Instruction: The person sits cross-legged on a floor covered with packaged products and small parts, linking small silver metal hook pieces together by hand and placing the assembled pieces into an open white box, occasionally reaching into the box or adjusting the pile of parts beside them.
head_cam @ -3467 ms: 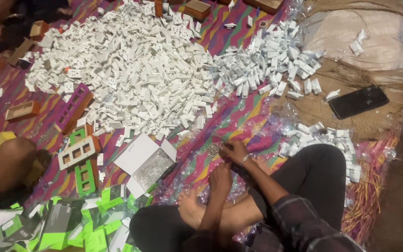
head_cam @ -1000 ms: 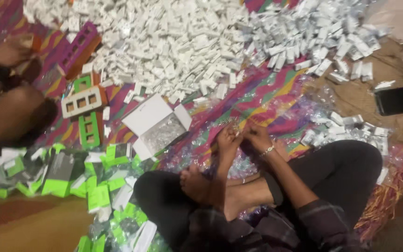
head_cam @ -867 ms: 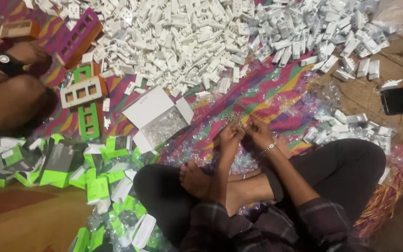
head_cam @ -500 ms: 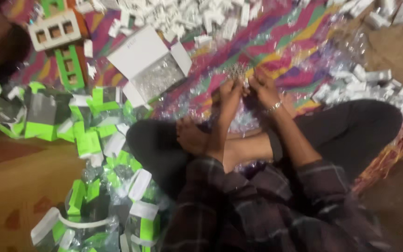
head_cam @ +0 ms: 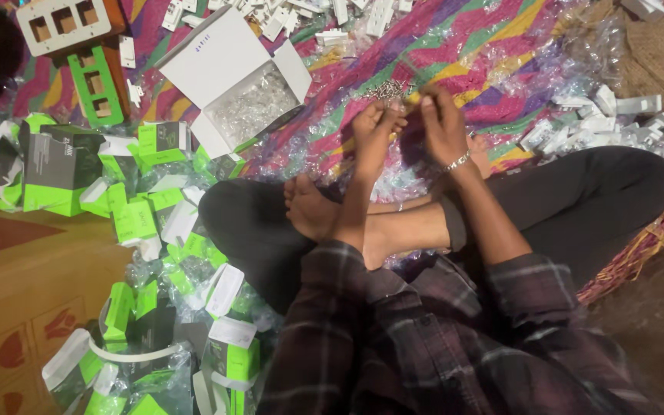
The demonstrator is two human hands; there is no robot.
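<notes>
Seemingly mid-way, in the head view: a pile of small metal screws [head_cam: 388,90] lies on the striped mat [head_cam: 493,46], touching the fingertips of both hands; left hand [head_cam: 374,138] and right hand [head_cam: 441,127] pinch at them, fingers curled; green-and-white boxes [head_cam: 136,219] lie heaped, white switch parts [head_cam: 601,123] remain loose

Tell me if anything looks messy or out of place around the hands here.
Yes. Green and white boxes lie tumbled in a heap at the left, several crushed or open. Small metal screws sit loose on the striped mat, just beyond the left hand and right hand.
</notes>
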